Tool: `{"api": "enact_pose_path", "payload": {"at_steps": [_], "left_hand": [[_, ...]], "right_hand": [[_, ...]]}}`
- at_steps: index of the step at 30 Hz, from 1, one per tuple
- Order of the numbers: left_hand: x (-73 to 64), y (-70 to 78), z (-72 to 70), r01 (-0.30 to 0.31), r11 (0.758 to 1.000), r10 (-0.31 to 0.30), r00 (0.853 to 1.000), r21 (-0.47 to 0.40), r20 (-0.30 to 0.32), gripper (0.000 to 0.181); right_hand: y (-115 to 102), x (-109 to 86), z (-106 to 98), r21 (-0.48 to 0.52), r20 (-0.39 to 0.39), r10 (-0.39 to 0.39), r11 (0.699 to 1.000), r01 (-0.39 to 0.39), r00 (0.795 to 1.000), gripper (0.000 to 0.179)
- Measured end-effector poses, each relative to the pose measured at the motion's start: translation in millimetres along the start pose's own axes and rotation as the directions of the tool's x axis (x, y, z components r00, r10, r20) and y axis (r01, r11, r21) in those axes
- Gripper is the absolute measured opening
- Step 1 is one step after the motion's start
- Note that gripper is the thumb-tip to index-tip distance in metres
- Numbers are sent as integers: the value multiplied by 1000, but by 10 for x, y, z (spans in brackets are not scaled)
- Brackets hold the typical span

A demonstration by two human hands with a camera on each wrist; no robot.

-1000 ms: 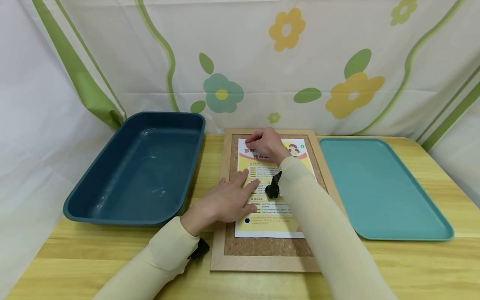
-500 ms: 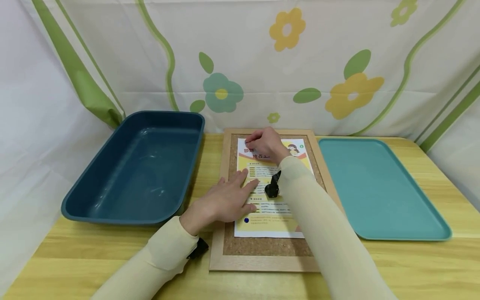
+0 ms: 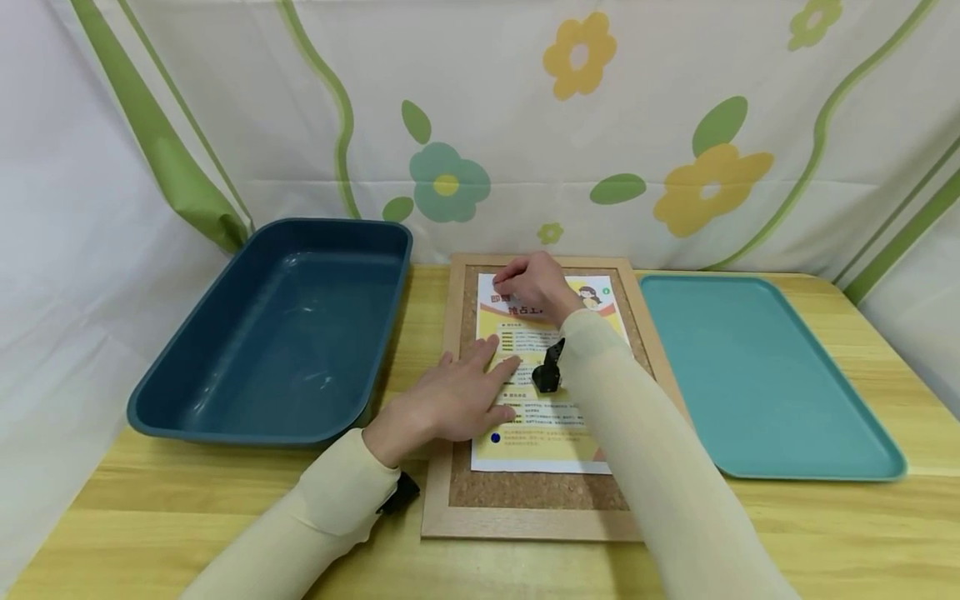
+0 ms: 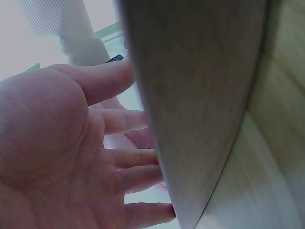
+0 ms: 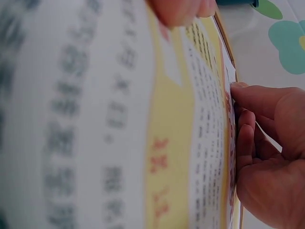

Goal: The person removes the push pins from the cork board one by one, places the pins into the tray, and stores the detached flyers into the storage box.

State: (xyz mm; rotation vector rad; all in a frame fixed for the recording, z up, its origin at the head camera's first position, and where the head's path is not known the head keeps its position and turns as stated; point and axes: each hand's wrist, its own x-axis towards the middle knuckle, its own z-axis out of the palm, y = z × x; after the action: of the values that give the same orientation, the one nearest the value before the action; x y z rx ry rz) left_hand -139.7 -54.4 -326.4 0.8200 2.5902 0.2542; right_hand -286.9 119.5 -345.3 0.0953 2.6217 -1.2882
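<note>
A printed poster (image 3: 547, 457) lies on a wood-framed cork board (image 3: 536, 492). The left hand (image 3: 453, 400) spreads its fingers flat over the poster's left side; the left wrist view shows those fingers at the frame's side (image 4: 190, 95). At the poster's upper left corner, the right hand (image 3: 536, 283) pinches a small dark thumbtack, mostly hidden behind the fingertips, against the paper. In the right wrist view, one fingertip (image 5: 236, 87) meets the paper's surface while other fingers curl beneath. A blue thumbtack (image 3: 496, 437) sits at the poster's lower left.
Left of the board stands a deep dark blue basin (image 3: 300, 333). A flat teal tray (image 3: 765, 375) lies on the right. The wooden table (image 3: 225, 517) backs onto a flower-patterned curtain (image 3: 510, 108). Both sleeved forearms reach in from the front.
The head view shifts slightly. Both hands keep their places, the left flat on the poster and the right at its upper left corner.
</note>
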Motion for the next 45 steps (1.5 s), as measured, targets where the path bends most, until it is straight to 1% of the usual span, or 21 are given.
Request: {"api": "enact_pose_path", "payload": {"at_steps": [9,20,26,32,45], "left_hand": [[4,3,-17,6,1000,-6,1000,3,7,72],[-2,3,-20,-2,1000,2,1000,15,-8,71],[-14,7,-17,9,1000,-9,1000,10,-7,72],[-6,3,-6,5,1000,-5,1000,13,-8,72],[4,10,5,7,1000,-7,1000,13,-6,71]], "right_hand": [[-10,-2,-9,-1,2,-26,1000,26,1000,10],[-1,9,-9,22,2,-22,1000,22,1000,9],[5,-2,-11,58,35,-27,998,25,999,9],[28,-37,-49,101,66,-25,995,18,997,11],[53,-30,-65,124,69,-15,992,6,997,13]]}}
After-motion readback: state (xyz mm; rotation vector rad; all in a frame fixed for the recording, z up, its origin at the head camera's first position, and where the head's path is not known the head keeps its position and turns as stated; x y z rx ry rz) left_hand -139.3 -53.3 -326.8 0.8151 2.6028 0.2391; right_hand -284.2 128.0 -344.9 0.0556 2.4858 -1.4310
